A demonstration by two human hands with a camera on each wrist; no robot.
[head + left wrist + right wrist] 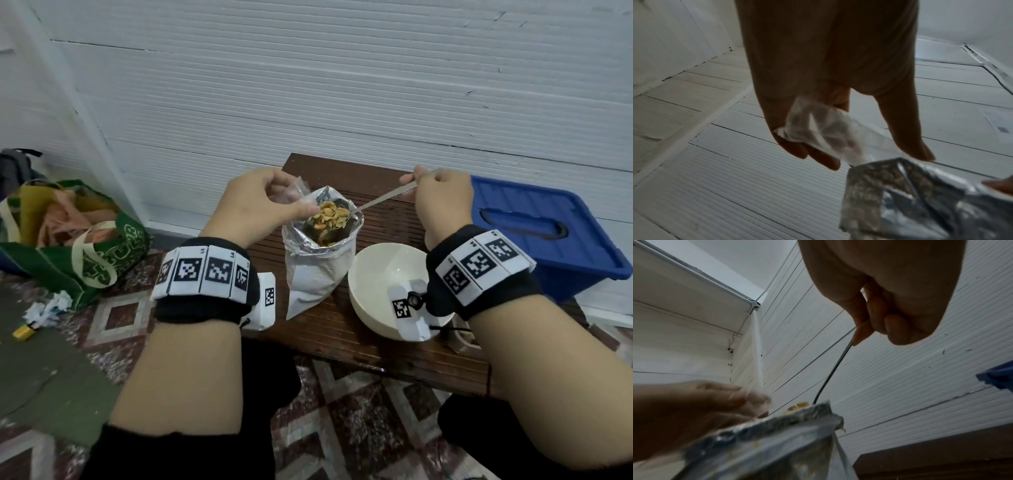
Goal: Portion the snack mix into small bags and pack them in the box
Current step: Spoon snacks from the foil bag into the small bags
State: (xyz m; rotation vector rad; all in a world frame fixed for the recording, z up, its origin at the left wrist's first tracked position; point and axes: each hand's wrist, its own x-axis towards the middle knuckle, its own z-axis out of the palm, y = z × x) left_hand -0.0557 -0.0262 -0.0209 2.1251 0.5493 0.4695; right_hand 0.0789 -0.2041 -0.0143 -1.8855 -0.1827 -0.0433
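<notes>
A silver foil snack bag [317,270] stands open on the dark wooden table [346,342]. My right hand [442,202] grips the handle of a metal spoon [383,198], whose bowl carries a heap of yellow snack mix [327,214] just above the foil bag's mouth. My left hand [260,205] pinches a small clear plastic bag [291,193] right beside the spoon's load, at the foil bag's left rim. In the left wrist view the clear bag [818,129] is crumpled between my fingers above the foil bag [910,199]. The spoon handle [834,368] runs down from my right hand [875,313].
An empty white bowl [383,284] stands right of the foil bag. A blue lidded plastic box [541,236] sits at the table's right end. A green tote bag [75,243] and crumpled paper [48,308] lie on the floor to the left. A white wall runs behind.
</notes>
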